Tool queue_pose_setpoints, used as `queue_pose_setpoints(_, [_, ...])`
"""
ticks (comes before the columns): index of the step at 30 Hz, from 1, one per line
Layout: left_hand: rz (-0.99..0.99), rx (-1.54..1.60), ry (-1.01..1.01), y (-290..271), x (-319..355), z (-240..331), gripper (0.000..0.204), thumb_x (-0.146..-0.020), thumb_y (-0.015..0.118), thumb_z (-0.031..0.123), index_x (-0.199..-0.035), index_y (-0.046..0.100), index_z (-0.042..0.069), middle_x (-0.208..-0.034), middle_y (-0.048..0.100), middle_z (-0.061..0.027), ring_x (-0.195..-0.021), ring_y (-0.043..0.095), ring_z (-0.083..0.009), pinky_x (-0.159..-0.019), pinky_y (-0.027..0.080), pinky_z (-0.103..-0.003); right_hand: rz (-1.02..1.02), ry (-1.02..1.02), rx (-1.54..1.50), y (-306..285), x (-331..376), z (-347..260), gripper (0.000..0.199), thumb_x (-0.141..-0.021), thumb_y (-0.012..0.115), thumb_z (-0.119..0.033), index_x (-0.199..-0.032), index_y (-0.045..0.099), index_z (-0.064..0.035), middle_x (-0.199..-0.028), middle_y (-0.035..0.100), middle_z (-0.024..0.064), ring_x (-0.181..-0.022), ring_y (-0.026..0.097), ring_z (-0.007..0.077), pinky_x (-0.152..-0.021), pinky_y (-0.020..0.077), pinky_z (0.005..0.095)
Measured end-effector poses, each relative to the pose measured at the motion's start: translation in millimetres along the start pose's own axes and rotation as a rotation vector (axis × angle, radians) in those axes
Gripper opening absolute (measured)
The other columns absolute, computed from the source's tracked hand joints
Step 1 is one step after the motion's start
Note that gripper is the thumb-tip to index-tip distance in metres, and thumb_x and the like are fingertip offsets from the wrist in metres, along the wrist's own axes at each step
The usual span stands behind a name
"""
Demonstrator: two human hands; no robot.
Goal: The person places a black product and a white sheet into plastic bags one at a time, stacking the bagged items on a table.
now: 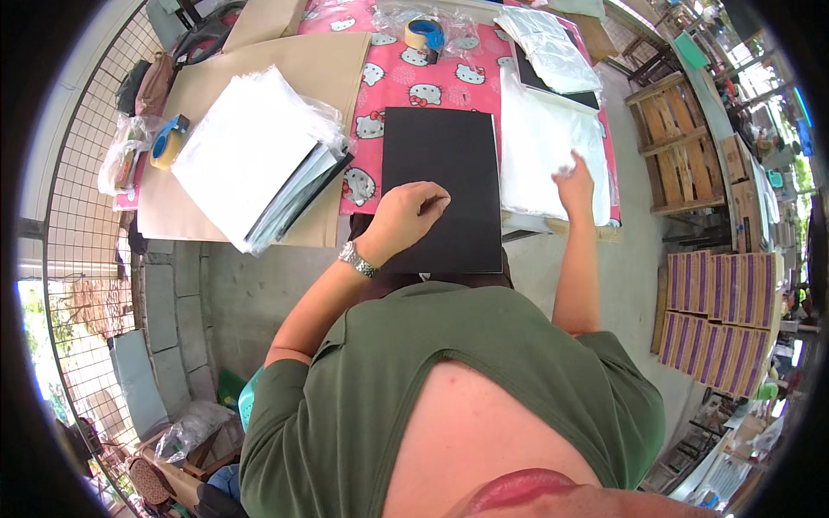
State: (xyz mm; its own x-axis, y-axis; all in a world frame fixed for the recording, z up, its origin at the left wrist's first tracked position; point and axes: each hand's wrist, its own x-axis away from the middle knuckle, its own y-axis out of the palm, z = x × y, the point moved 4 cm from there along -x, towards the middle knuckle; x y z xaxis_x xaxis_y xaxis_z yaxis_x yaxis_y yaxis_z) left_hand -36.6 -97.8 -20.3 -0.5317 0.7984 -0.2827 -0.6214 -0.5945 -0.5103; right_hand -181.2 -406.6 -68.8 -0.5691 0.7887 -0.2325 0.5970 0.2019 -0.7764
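A flat black rectangular sheet [449, 164] lies on the pink patterned tablecloth [406, 82] in front of me, its near edge over the table's front. My left hand [404, 216], with a metal watch on the wrist, rests in a loose fist on the sheet's lower left part. My right hand [576, 180] reaches to the right and pinches the top of a stack of clear plastic bags [540, 147] beside the black sheet.
A thick pile of white bagged sheets [255, 155] sits on brown cardboard [294, 60] at the left. Tape rolls lie at the far middle [425, 34] and far left [168, 141]. More plastic bags [548, 47] lie at the back right. Wooden pallets [678, 142] and striped boxes [721, 315] stand on the right.
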Motion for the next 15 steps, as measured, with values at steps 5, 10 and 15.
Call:
queue_pose_setpoints(5, [-0.093,-0.117,0.037,15,-6,-1,0.033,-0.074,0.067,0.01,-0.106,0.058,0.004,-0.105,0.06,-0.0105,-0.091,0.057,-0.023,-0.075,0.047,-0.032,0.088,-0.191,0.08,-4,24,-12,0.016,-0.067,0.059,-0.001,-0.082,0.065,0.0002,-0.081,0.062,0.0178,-0.081,0.058,0.0335,-0.072,0.0458,0.0402])
queue_pose_setpoints(10, [-0.315,0.325,0.061,20,-14,23,0.067,-0.073,0.071,0.013,-0.129,0.039,-0.001,-0.122,0.051,-0.0135,-0.114,0.048,-0.0216,-0.096,0.036,-0.033,-0.872,-0.72,-0.148,-15,110,-171,0.024,-0.07,0.05,0.003,-0.09,0.06,-0.0039,-0.085,0.054,0.0168,-0.082,0.053,0.0337,-0.074,0.0424,0.0419])
queue_pose_setpoints(15, [-0.216,0.666,-0.398,7,2,2,0.019,-0.085,0.06,0.011,-0.097,0.061,-0.005,-0.08,0.062,0.0003,-0.066,0.054,-0.004,-0.06,0.045,-0.021,-0.932,-0.011,-0.699,-19,53,-191,0.02,-0.081,0.061,-0.006,-0.1,0.056,-0.0055,-0.083,0.056,-0.002,-0.069,0.05,0.0033,-0.059,0.0401,0.0213])
